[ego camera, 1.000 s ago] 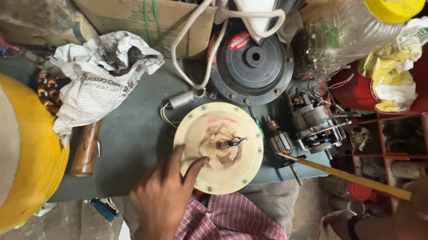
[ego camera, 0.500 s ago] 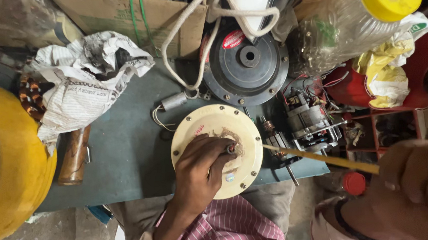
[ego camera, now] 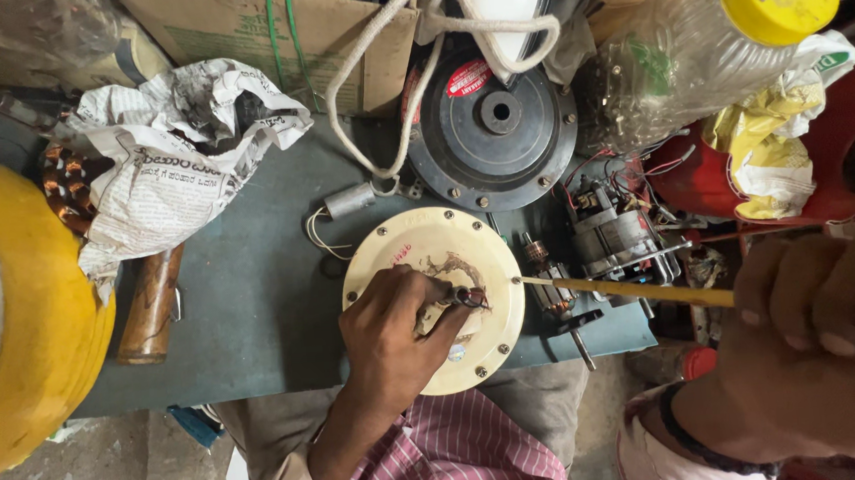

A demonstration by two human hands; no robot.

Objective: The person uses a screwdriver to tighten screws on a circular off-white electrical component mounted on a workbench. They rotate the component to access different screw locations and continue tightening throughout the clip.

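Observation:
A cream round motor cover (ego camera: 418, 251) lies flat on the grey-green bench top (ego camera: 252, 312), with brown grease smeared around its middle. My left hand (ego camera: 389, 338) rests on the cover, its fingertips pinched on the small dark central shaft (ego camera: 470, 295). My right hand (ego camera: 825, 327) is close to the camera at the right and blurred. It is closed around the end of a long thin yellow rod (ego camera: 632, 289). The rod's tip reaches the cover's right rim.
Behind the cover sits a black round motor housing (ego camera: 495, 125) with a white cord (ego camera: 375, 63) looped over it. A small motor (ego camera: 616, 237) and an armature (ego camera: 548, 272) are to the right. Crumpled newspaper (ego camera: 171, 158), a wooden handle (ego camera: 149, 308) and a yellow drum (ego camera: 32, 328) fill the left.
My left hand has slid from the cover's lower left edge up onto its centre and pinched the shaft. My right hand has risen closer to the camera with the rod.

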